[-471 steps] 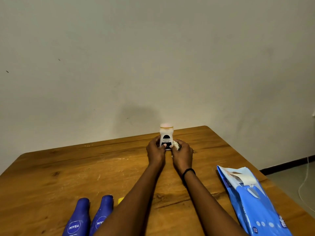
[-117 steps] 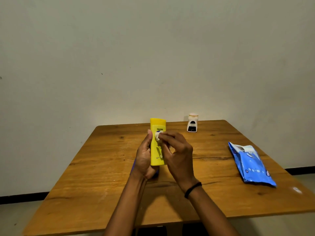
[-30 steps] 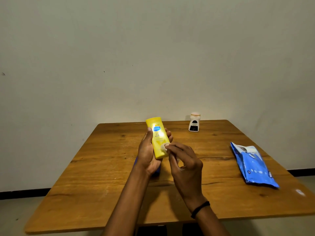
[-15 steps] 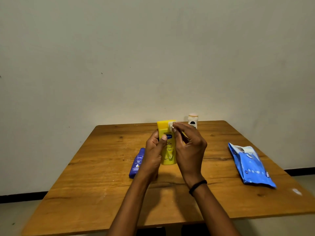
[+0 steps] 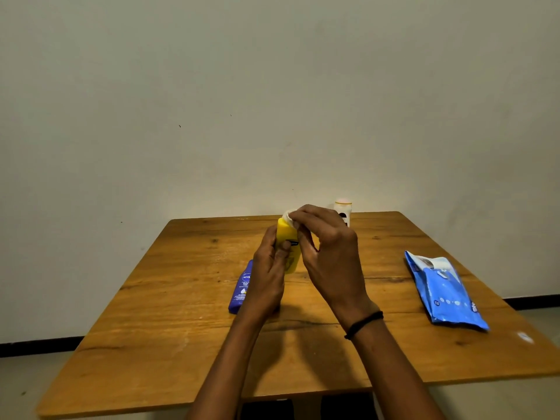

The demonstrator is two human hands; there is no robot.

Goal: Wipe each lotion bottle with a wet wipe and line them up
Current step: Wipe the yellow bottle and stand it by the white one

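My left hand (image 5: 268, 272) grips a yellow lotion bottle (image 5: 287, 234) upright above the wooden table (image 5: 181, 313). My right hand (image 5: 328, 253) pinches a small white wet wipe (image 5: 287, 215) against the bottle's top end. A dark blue lotion bottle (image 5: 241, 287) lies flat on the table behind my left wrist, partly hidden. A small white bottle (image 5: 343, 209) with a black label stands upright at the table's far edge, half hidden by my right hand.
A blue pack of wet wipes (image 5: 445, 294) lies on the right side of the table with its flap open. A plain wall rises right behind the table's far edge. A small white fleck (image 5: 524, 337) lies near the right front corner.
My right hand has slid the wipe up from the bottle's upper side onto its top end. The bottle has stayed upright in my left hand, drifting slightly left.
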